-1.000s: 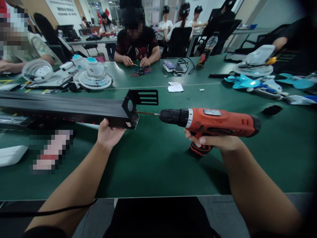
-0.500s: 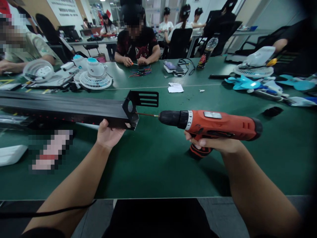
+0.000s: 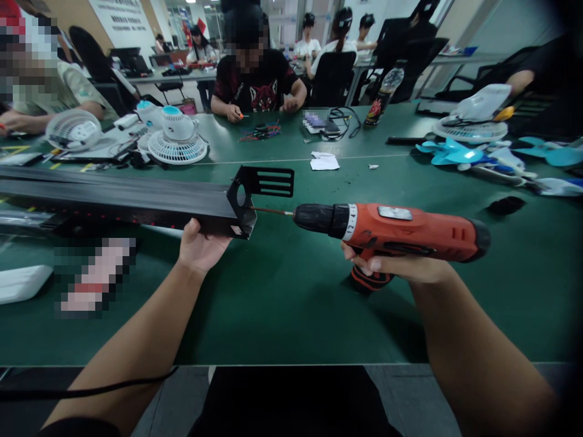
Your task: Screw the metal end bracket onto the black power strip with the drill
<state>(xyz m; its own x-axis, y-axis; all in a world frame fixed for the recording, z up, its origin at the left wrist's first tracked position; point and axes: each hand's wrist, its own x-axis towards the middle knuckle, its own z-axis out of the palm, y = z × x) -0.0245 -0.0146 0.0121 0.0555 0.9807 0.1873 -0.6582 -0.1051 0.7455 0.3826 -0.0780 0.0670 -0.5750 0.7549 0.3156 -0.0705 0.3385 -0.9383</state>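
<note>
A long black metal channel (image 3: 182, 197) runs in from the left edge, and my left hand (image 3: 203, 246) grips its near end from below, thumb on the side wall. At that end stands a black slotted bracket (image 3: 272, 181) with a round hole. My right hand (image 3: 387, 265) is wrapped round the handle of a red cordless drill (image 3: 410, 227), which lies level and points left. Its long thin bit (image 3: 273, 211) reaches into the open end of the channel, below the bracket; the tip is hidden or hard to make out there.
On the green table (image 3: 291, 303) lie white fan parts (image 3: 177, 142) at the left, blue fan blades (image 3: 449, 152) at the right, and paper scraps (image 3: 325, 161). A bottle (image 3: 382, 97) stands at the back. Across the table sits a person (image 3: 257, 79) handling small wires (image 3: 262, 130).
The drill's rear end has dipped slightly and shifted a little right. My left hand and the channel stay nearly still. The person opposite has moved one hand away from the other.
</note>
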